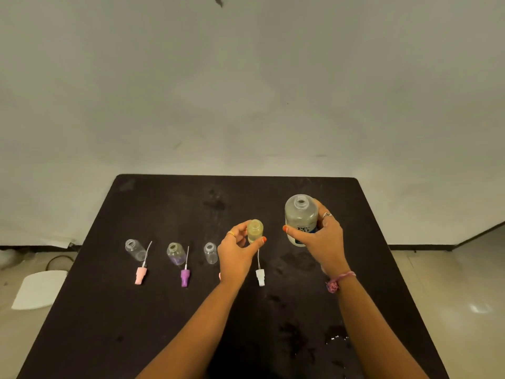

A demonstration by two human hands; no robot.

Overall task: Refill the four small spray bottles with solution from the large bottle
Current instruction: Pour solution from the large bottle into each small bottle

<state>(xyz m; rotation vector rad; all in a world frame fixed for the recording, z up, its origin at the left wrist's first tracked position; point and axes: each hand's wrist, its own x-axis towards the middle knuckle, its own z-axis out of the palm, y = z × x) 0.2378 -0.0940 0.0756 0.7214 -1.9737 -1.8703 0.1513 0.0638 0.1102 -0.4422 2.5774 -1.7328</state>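
Your right hand [318, 239] grips the large bottle [301, 218], uncapped and upright, thumb across its label and fingers wrapped round its far side, just above the dark table [164, 310]. Just to its left, your left hand [235, 251] pinches a small bottle [255, 230] between thumb and fingers; it is open at the neck, upright, and holds yellowish liquid. The two bottles sit near each other without touching.

Below your left thumb, a white spray top [260, 276] lies flat on the table, its tube pointing up toward the held bottle. To the left of your left hand stand three more small open bottles in a row: a clear bottle [210, 253] just beside your knuckles, a purple-tinted bottle [176, 253] farther out, and another clear one [135, 250] farthest left. A purple spray top [185, 277] and a pink spray top [141, 274] lie near their bottles. Your right wrist wears a pink band [338, 281]. Wet patches mark the tabletop near your forearms.
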